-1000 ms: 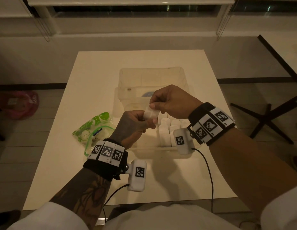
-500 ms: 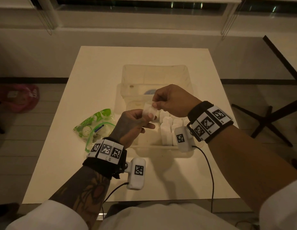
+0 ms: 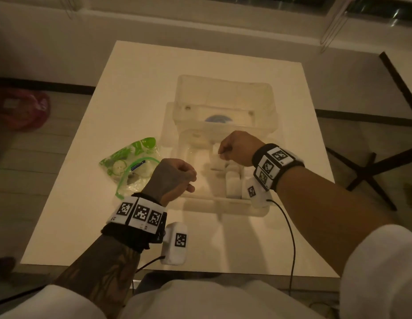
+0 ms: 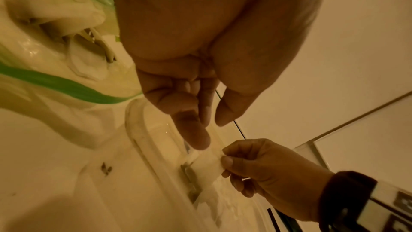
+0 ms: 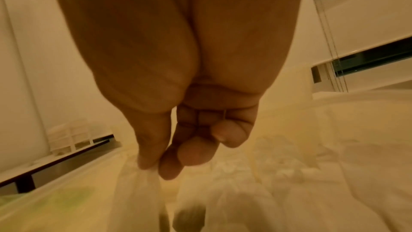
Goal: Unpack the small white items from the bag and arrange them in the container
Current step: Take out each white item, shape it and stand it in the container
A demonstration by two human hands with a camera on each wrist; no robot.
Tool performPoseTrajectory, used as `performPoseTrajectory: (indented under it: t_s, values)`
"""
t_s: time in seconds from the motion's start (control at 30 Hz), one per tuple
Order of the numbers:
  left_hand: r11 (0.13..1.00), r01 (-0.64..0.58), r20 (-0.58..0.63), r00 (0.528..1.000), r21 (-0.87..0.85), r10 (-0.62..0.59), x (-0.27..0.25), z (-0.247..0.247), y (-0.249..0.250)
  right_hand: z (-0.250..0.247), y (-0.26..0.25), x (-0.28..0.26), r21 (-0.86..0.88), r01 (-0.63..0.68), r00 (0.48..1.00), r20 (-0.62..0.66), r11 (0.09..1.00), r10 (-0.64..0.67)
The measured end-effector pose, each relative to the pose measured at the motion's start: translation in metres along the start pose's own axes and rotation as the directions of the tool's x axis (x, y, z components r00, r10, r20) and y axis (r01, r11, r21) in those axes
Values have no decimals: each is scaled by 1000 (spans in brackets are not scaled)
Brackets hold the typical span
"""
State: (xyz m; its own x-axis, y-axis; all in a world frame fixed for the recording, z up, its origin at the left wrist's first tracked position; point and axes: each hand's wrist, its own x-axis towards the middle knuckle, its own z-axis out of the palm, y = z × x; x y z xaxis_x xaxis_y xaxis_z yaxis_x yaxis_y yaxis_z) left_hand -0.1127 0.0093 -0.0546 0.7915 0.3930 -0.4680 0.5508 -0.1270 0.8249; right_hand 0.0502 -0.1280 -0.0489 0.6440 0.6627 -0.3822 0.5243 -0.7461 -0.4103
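Observation:
In the head view my right hand [image 3: 220, 150] pinches a small white item [image 3: 215, 157] by its top, low inside the clear container [image 3: 211, 201] on the white table. The right wrist view shows thumb and forefinger [image 5: 147, 161] squeezing the item [image 5: 138, 197]. Several white items [image 3: 232, 183] stand in rows in the container's near right part. My left hand [image 3: 188, 180] hovers at the container's left edge, fingers loosely curled and empty [image 4: 209, 130]. The green-printed zip bag [image 3: 131, 166] lies open on the table to its left, with pale contents showing [image 4: 55, 59].
A second clear tub [image 3: 223, 95] with a blue disc inside stands right behind the container. A dark-edged table [image 3: 398, 72] and black chair legs [image 3: 370, 176] are at the right. A red bag [image 3: 21, 109] lies on the floor at the left.
My left hand has let go of the white item and drawn back toward me. My right hand has carried the item down into the container.

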Motion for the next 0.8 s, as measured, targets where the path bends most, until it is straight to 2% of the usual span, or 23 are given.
performPoseTrajectory:
  t_s: [0.17,0.4,0.6,0.7,0.8]
  values:
    - [999,34,-2,999,42,-34,3,-3,-4,9,-1,17,-51,-73,996,43,996,76]
    - [998,43,-13,999,44,-42,2,-7,-5,14,-2,36,-192,-169,985,-3,967,171]
    - [996,-14,-87,996,93,22,2,-12,-5,12,-3,37,-331,-177,983,-95,927,154]
    - [993,-38,-116,992,111,51,3,-15,-6,11,-3,36,-330,-180,982,-111,927,152]
    - [990,-50,-169,983,131,72,3,-16,-9,13,-7,36,-271,-149,989,-61,951,137]
